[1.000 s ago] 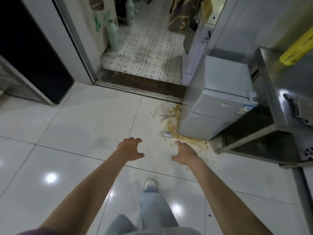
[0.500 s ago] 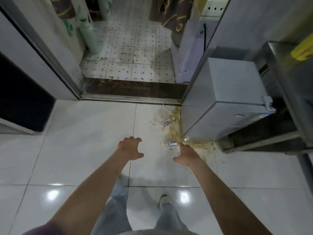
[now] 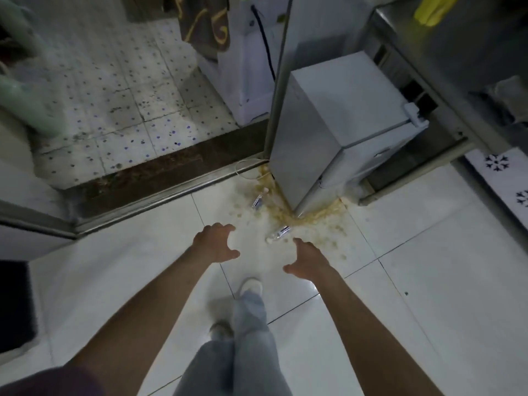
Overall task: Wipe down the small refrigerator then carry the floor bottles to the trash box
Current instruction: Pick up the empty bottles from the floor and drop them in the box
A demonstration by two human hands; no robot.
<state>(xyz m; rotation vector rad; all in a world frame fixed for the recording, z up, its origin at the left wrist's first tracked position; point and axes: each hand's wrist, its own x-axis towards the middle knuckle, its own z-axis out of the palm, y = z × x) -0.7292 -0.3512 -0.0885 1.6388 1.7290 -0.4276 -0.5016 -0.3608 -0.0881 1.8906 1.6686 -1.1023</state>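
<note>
The small refrigerator (image 3: 340, 124) stands on a glossy white tiled floor (image 3: 428, 281), its back corner against a metal door frame post (image 3: 278, 81), with a steel counter (image 3: 445, 52) just beside it on the right. A brownish spill (image 3: 311, 221) spreads over the tiles around the refrigerator's base. Two small clear bottles lie on their sides in that mess: the nearer bottle (image 3: 278, 233) just off the refrigerator's front corner, the farther bottle (image 3: 257, 201) near the threshold and beside a thin white cord (image 3: 243, 167). Whether either holds any liquid cannot be told.

The left hand (image 3: 215, 244) hovers over the floor with fingers spread and loosely curled, holding nothing. The right hand (image 3: 307, 260) reaches forward just short of the nearer bottle, fingers relaxed and empty.

Past a dark stone threshold (image 3: 160, 178) with a metal sill lies a second room with a grimy speckled tile floor (image 3: 123, 90). A pale green container (image 3: 28, 107) stands at its left edge, blurred. A yellow object (image 3: 434, 8) rests on the counter.
</note>
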